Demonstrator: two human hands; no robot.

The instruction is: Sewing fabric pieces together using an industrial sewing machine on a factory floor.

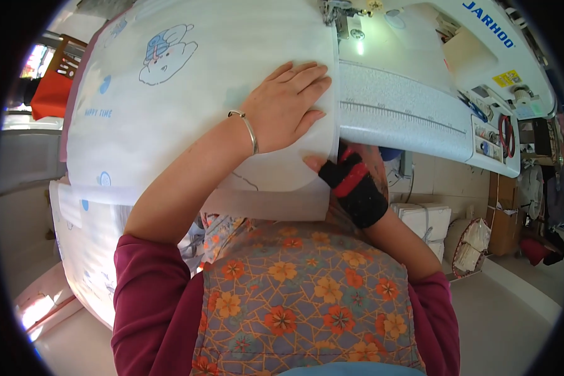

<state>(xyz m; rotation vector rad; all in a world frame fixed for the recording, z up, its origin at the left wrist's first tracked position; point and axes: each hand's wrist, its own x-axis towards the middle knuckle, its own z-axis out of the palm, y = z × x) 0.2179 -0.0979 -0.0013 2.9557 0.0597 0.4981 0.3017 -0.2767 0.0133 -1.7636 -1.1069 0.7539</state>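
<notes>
A large white fabric sheet (169, 131) printed with pale blue cartoon figures covers the left part of the sewing table. My left hand (288, 103), with a silver bangle at the wrist, lies flat on it near its right edge, fingers stretched out and pointing up and right. At the near right corner, my right hand (354, 188) wears a black and red fingerless glove. Its thumb rests on top of the fabric's edge while the other fingers are mostly hidden beneath. Just beyond my left hand, the sewing machine's lit needle area (339, 17) meets the same right edge.
The machine bed (401, 106) carries a ruler scale, and the machine arm (501, 37) rises at upper right. A small parts tray (487, 141) sits at the bed's end. Fabric hangs off the table at left. White bundles (423, 222) and a basket (470, 250) stand at right.
</notes>
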